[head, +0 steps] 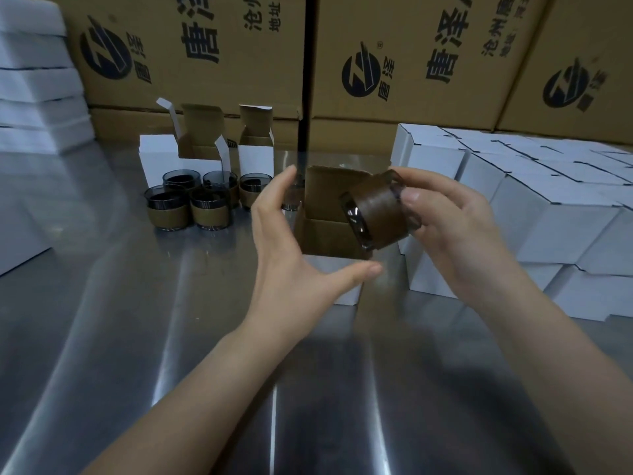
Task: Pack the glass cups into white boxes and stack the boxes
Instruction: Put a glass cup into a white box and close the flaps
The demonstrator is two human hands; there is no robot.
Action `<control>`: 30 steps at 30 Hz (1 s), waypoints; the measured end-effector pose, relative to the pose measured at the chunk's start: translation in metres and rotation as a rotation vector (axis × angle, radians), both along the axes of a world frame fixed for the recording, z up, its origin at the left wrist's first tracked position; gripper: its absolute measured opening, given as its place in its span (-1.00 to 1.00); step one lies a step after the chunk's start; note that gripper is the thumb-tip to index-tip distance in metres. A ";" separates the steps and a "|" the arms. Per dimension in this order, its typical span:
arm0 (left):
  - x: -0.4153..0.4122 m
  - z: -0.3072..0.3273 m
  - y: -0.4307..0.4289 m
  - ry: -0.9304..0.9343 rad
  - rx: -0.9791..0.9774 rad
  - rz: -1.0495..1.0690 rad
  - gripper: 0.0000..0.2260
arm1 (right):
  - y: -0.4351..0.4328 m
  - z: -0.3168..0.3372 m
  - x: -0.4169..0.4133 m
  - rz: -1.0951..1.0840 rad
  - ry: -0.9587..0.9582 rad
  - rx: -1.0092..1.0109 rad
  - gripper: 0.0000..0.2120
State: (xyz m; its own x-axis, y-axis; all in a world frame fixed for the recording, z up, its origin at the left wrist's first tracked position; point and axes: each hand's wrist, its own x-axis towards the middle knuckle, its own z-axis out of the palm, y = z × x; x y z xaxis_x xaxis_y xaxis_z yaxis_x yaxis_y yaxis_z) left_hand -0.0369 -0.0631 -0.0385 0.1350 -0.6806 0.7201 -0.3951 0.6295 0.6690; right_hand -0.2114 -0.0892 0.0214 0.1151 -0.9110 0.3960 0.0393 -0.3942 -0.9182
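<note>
My right hand grips a dark glass cup with a brown sleeve, tilted on its side just above the open top of a small white box at the table's middle. My left hand is spread around the box's left side, fingers at the far edge and thumb along the near edge. Several more sleeved glass cups stand in a cluster to the left. Behind them stand two open white boxes with raised flaps. Closed white boxes are stacked in rows at the right.
The work surface is a shiny metal table. Large brown cartons with printed logos wall off the back. A pile of white flat material rises at the far left, and another white box sits at the left edge.
</note>
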 end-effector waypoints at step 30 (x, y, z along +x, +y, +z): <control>0.017 -0.026 -0.024 -0.074 0.298 -0.116 -0.18 | -0.007 0.018 0.044 -0.487 0.998 -0.250 -0.59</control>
